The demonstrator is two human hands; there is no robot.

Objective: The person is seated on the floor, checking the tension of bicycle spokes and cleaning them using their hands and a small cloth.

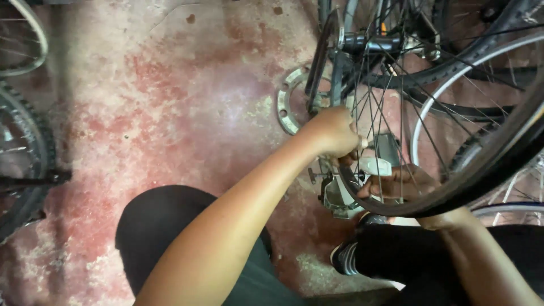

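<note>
My left hand is closed, pinching something small at the lower rim of a spoked bicycle wheel; what it pinches is too small to tell. My right hand reaches in from behind the spokes and holds a small white part near the rim. The wheel's black hub is above both hands. A metal bracket and pedal-like part hang just under my left hand.
A grey chainring lies on the worn red concrete floor. Other bicycle wheels stand at the left edge and far right. My knee in dark trousers and a black shoe are below.
</note>
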